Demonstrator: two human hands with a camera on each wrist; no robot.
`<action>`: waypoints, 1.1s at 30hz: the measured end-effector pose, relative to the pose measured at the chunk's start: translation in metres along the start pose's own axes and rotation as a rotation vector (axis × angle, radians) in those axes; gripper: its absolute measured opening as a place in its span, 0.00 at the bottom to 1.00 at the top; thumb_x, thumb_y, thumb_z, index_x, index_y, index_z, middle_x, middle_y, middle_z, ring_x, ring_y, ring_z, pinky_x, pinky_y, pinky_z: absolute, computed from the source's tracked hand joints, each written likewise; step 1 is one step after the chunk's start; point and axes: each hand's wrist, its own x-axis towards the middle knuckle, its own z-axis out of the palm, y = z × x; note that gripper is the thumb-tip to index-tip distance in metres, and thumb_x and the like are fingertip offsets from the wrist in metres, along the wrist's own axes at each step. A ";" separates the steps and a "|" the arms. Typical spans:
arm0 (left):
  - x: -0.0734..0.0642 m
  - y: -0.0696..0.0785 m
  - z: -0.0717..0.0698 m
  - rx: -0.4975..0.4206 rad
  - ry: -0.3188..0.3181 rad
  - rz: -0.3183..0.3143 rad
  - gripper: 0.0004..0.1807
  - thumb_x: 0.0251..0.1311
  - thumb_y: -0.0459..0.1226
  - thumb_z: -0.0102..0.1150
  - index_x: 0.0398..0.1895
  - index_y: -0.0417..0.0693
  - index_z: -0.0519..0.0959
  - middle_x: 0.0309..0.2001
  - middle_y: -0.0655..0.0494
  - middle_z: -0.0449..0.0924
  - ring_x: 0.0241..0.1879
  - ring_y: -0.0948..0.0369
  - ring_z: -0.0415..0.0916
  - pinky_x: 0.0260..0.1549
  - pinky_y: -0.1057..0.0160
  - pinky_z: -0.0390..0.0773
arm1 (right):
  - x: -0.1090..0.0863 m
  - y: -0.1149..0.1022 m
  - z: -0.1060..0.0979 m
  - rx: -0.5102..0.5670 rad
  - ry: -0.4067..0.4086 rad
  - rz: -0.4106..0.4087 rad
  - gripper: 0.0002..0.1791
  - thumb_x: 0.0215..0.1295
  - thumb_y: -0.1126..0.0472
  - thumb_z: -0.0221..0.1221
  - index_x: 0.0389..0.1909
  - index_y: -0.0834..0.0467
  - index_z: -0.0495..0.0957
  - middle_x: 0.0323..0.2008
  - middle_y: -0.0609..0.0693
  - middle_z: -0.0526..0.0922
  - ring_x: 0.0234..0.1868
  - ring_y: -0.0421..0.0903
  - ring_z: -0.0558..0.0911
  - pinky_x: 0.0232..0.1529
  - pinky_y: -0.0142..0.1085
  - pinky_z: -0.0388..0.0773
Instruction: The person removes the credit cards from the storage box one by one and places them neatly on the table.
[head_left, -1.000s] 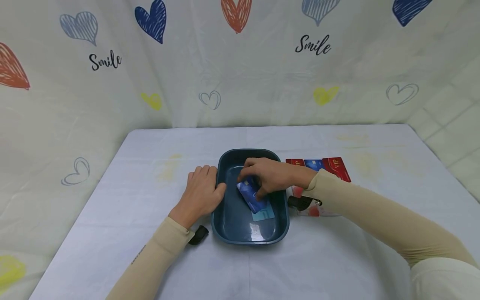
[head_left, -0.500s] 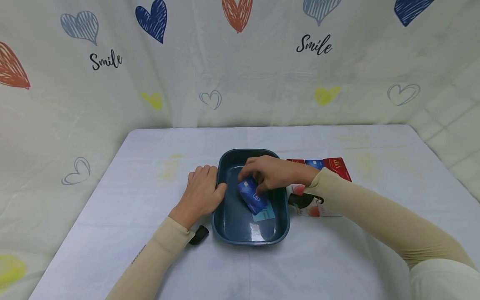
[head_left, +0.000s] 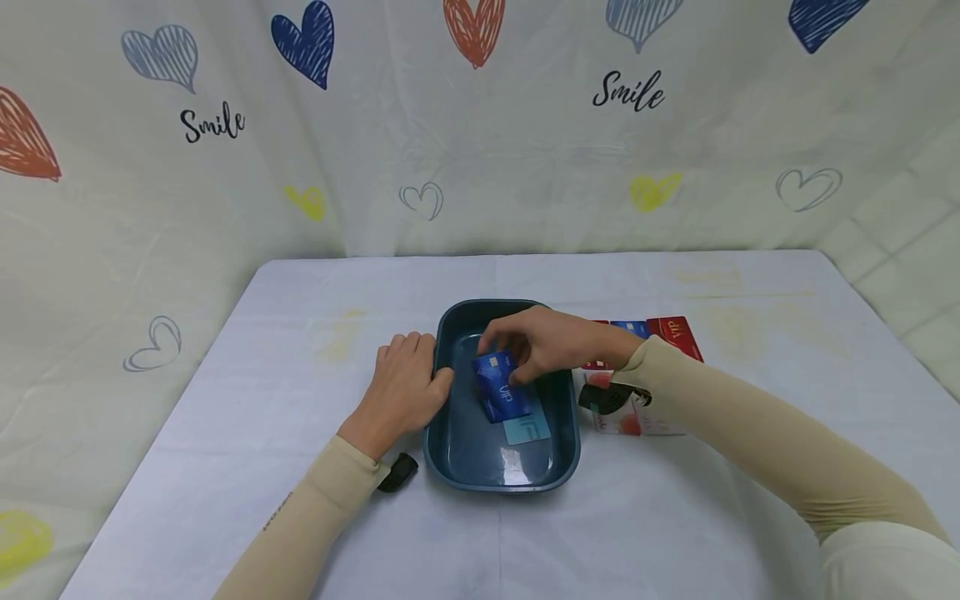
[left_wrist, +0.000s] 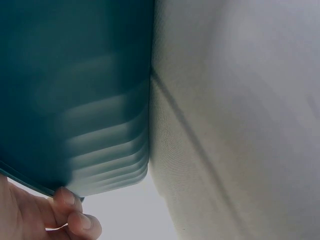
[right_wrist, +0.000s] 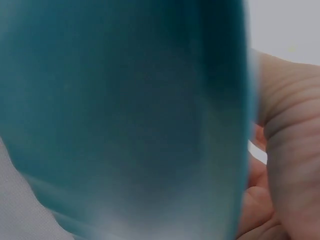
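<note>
A dark teal plastic basin [head_left: 465, 462] sits on the white-covered table. At its left rim, my left hand [head_left: 405, 392] grips the edge, thumb over the inner side; the left wrist view has the curled fingertips [left_wrist: 80, 220] against the outside of the rim. My right hand [head_left: 551, 342] reaches in over the right rim and pinches a blue card [head_left: 501, 390] marked VIP, tilted above the floor of the basin. Partly under it lies a light-blue card [head_left: 528, 427]. The basin's outer wall [right_wrist: 125, 125] hides the cards in the right wrist view.
Right of the basin lie a red VIP card [head_left: 675, 335], a blue card [head_left: 630, 327] and pinkish-white printed pieces [head_left: 626, 423], partly covered by the right forearm [head_left: 735, 417]. A white curtain [head_left: 510, 150] printed with hearts hangs behind the table [head_left: 360, 292].
My right hand has risen slightly, and the blue card has turned more upright, with its VIP print now in sight. The left hand and the basin have stayed put.
</note>
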 end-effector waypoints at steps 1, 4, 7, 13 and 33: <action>0.000 0.000 0.000 0.000 -0.001 0.000 0.12 0.66 0.44 0.49 0.38 0.43 0.73 0.32 0.51 0.69 0.37 0.52 0.63 0.42 0.54 0.60 | 0.000 0.000 0.000 0.007 0.003 0.000 0.26 0.60 0.62 0.71 0.59 0.49 0.78 0.47 0.51 0.85 0.40 0.43 0.85 0.47 0.36 0.86; 0.000 0.001 -0.001 0.002 -0.003 0.000 0.12 0.66 0.44 0.49 0.38 0.43 0.73 0.32 0.50 0.69 0.37 0.52 0.63 0.41 0.54 0.60 | -0.002 0.000 0.000 0.018 0.014 -0.001 0.25 0.60 0.61 0.71 0.59 0.48 0.78 0.44 0.51 0.85 0.38 0.43 0.84 0.45 0.36 0.85; -0.001 0.001 -0.001 0.002 -0.007 0.001 0.13 0.66 0.44 0.49 0.38 0.43 0.73 0.33 0.50 0.70 0.37 0.52 0.63 0.41 0.54 0.60 | -0.003 0.000 -0.001 0.032 0.024 -0.005 0.25 0.59 0.61 0.71 0.58 0.48 0.79 0.43 0.51 0.85 0.36 0.44 0.83 0.43 0.36 0.84; -0.001 0.002 -0.001 0.001 -0.009 0.001 0.14 0.66 0.45 0.49 0.39 0.42 0.74 0.33 0.50 0.70 0.37 0.52 0.63 0.40 0.54 0.60 | -0.004 0.003 -0.001 0.070 0.055 -0.017 0.23 0.60 0.62 0.70 0.57 0.50 0.79 0.41 0.52 0.83 0.37 0.44 0.82 0.43 0.36 0.84; -0.002 0.003 -0.003 0.030 -0.010 -0.004 0.16 0.67 0.45 0.49 0.42 0.41 0.74 0.34 0.50 0.71 0.38 0.52 0.63 0.42 0.53 0.62 | -0.006 0.007 -0.002 0.158 0.139 -0.018 0.20 0.62 0.60 0.70 0.55 0.53 0.80 0.45 0.51 0.84 0.43 0.47 0.82 0.49 0.39 0.84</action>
